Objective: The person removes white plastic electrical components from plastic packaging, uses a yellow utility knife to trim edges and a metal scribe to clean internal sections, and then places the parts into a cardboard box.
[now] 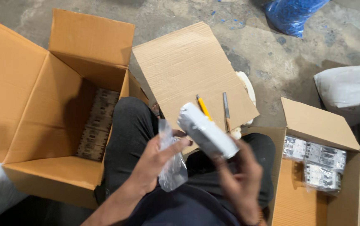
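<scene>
My right hand (240, 180) grips a white oblong block-shaped part (207, 130), raised over my lap and tilted up to the left. My left hand (155, 161) pinches a clear plastic bag (171, 161) that hangs limp just left of the part. The bag and the part are close but apart. I sit on the floor with dark trousers, knees bent.
A large open cardboard box (42, 109) at left holds rows of packed items at its bottom. A smaller open box (314, 167) at right holds several bagged white parts. A flat cardboard sheet (188, 67) ahead carries a yellow cutter (204, 107) and a thin tool (226, 106). A blue bag lies far right.
</scene>
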